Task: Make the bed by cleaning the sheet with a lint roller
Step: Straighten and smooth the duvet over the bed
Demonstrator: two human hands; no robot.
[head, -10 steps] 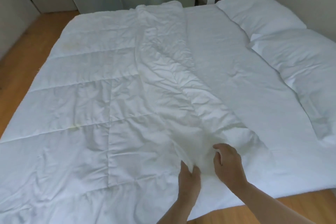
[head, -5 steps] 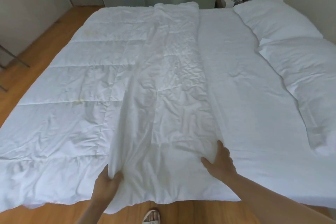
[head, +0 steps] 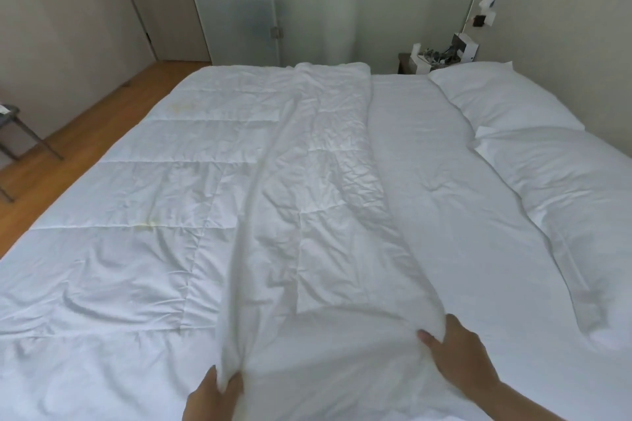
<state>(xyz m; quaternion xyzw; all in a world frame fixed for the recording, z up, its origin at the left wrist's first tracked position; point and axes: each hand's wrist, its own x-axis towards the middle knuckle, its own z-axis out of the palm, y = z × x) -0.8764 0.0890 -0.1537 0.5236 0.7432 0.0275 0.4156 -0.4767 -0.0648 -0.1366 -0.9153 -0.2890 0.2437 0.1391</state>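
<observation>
Both hands (head: pixel 460 354) apparently gripping duvet (head: pixel 307 215)

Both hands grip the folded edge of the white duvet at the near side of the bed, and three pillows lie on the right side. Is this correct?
Not quite. The head view shows two pillows, a far pillow and a near pillow, not three. The rest holds: the left hand and the right hand both grip the folded edge of the duvet at the near side.
</observation>
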